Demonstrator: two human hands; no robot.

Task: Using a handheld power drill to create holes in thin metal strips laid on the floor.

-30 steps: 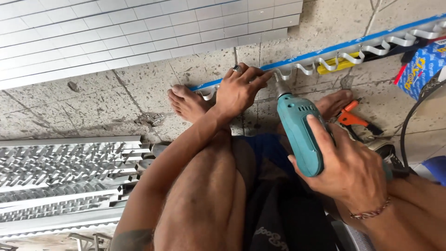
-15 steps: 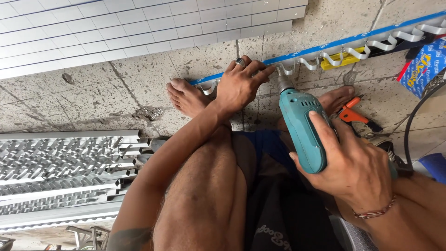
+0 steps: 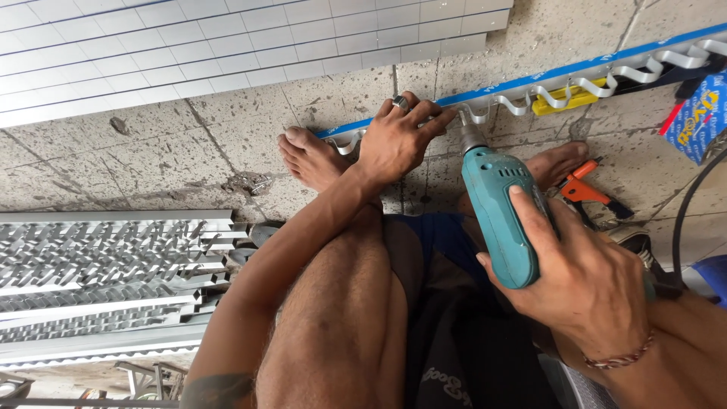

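On the far concrete floor, left hand (image 3: 397, 140) presses flat on the notched metal strip (image 3: 530, 98); right hand (image 3: 583, 284), fingers wrapped around the teal drill (image 3: 500, 216), has brought its bit nearer the strip.

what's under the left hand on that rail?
The left hand presses on a notched metal rail with a blue edge, lying on the concrete floor. The drill tip meets the rail beside the fingers. The rail section beneath the palm is covered.
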